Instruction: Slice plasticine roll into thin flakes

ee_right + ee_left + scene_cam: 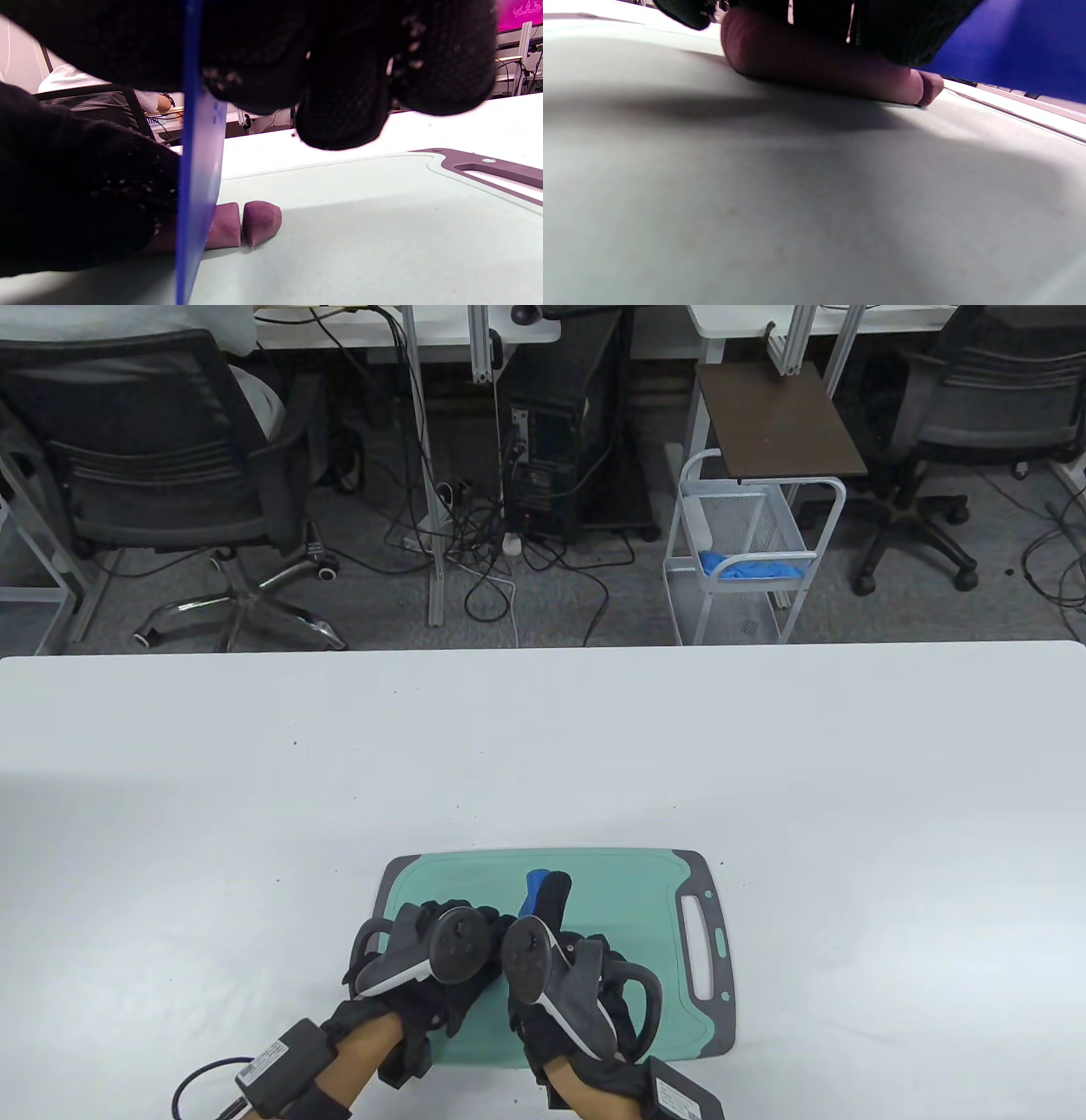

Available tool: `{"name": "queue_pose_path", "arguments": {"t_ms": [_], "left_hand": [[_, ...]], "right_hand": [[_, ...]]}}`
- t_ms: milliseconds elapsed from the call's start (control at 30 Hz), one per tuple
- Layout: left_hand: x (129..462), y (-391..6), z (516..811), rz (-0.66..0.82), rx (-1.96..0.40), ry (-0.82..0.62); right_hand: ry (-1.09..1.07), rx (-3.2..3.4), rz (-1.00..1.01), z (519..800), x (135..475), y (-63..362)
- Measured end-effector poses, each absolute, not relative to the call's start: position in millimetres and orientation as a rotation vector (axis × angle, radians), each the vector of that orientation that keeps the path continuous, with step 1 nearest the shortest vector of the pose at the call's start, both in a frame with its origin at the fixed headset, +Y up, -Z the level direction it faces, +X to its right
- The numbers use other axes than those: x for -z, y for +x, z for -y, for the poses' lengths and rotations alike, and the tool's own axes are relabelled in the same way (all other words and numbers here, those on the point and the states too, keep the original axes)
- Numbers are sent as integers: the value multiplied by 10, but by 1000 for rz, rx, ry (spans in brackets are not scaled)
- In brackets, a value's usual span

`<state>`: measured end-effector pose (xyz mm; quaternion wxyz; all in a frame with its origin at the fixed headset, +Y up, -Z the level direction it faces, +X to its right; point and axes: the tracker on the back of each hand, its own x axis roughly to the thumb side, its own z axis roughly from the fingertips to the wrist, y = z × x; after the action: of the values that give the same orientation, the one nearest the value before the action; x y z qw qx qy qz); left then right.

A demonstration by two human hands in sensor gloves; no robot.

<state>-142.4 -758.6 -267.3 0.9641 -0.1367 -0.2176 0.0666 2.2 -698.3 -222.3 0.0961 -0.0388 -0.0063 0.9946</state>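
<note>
- Plasticine roll (818, 63), purple, lay on its side on the green cutting board (645, 891), near the middle, under my hands.
- My left hand (433, 959) pressed down on top of the roll, gloved fingers (865, 29) lying along it; finger spread not clear.
- My right hand (560, 976) gripped a blue plastic blade (199, 178), fingers (339, 84) curled together around its top edge.
- Blade stood upright, edge down across the roll near its free end; whether it was fully through, I couldn't tell.
- One cut piece (261, 222) sat just beside the end of the roll, a thin gap between; a second chunk (225, 231) lay between it and the blade.
- Step, as I judged it: early slicing, most of the roll uncut under my left hand.
- Next move would call for a straight push down to the board, then shifting the blade slightly toward my left fingers, keeping flakes thin and fingertips away from the edge.
</note>
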Motion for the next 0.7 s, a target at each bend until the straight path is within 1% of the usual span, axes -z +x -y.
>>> {"name": "queue_pose_path", "arguments": {"t_ms": [700], "left_hand": [[2685,-1420,7591,434,-142,-284]], "right_hand": [[-91,-3023,80,7058,2236,-99]]}}
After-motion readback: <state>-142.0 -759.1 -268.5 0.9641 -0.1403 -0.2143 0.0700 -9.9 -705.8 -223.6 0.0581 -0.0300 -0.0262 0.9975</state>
